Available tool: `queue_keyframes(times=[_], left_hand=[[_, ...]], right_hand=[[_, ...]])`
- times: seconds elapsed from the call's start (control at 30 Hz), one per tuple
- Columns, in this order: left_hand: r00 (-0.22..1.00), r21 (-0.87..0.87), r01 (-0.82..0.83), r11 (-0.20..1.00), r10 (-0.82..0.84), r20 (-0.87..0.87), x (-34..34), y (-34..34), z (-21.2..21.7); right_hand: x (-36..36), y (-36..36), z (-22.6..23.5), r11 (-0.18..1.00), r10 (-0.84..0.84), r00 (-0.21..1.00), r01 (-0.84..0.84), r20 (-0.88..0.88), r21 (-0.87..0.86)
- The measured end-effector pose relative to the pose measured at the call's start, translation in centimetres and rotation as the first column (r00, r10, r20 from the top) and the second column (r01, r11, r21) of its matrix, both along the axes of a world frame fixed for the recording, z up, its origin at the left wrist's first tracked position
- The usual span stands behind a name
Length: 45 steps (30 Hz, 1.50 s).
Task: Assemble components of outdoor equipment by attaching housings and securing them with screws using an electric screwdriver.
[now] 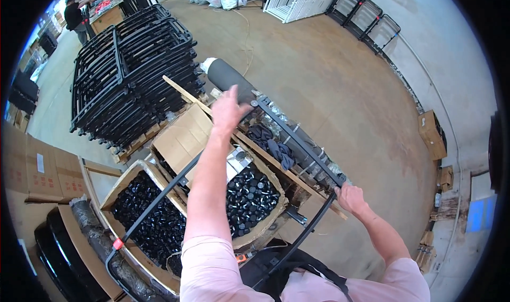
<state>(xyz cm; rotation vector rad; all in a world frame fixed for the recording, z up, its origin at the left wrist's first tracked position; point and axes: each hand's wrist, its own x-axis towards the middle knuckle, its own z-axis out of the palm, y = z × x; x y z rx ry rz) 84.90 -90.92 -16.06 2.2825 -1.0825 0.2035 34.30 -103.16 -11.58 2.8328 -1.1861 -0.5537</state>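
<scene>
A black metal tube frame [295, 137] spans in front of me, its side bars running back toward my body over the boxes. My right hand [350, 197] is wrapped round its right far corner. Close to the left far corner, my left hand [228, 112] is raised with fingers apart, holding nothing. A red piece [118, 244] sits on the frame's left bar. Under my left arm, two open cartons hold many small black plastic parts, glossy caps or feet [251, 198] in the right one and similar pieces [141, 206] in the left.
A tall stack of black metal frames [125, 79] stands on a pallet at far left. Beyond my left hand lies a dark roll [228, 78]. Dark cloth [271, 145] lies beneath the frame. White racks [303, 2] stand far back. Another person [74, 18] works at far left.
</scene>
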Motion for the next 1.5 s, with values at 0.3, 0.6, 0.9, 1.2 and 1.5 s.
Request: queue_keyframes(times=[0.3,0.6,0.9,1.2,1.5], left_hand=[[0.998,0.001,-0.07,0.998,0.07,-0.011,-2.0,-1.8,0.1],[0.995,0.159,-0.097,0.982,0.1,-0.011,3.1,2.7,1.1],[0.969,0.517,0.154,0.842,-0.231,0.087,-1.8,-6.4,-0.4],[0.966,0.445,0.126,0.886,-0.212,0.147,-1.1,-2.5,-0.4],[0.996,0.034,0.047,0.998,-0.044,-0.08,-15.2,19.3,0.9]], right_hand=[[0.2,-0.1,-0.5,0.999,0.049,0.999,-0.049,0.007,0.019],[0.5,0.1,-0.2,0.994,0.105,0.991,-0.103,0.085,-0.032],[-1.7,-0.2,1.1,0.987,0.147,0.973,-0.157,0.18,0.043],[-0.7,-1.1,-1.0,0.974,0.208,0.961,-0.221,0.183,0.055],[-2.1,-4.1,-2.1,0.919,0.39,0.913,-0.394,0.116,0.013]])
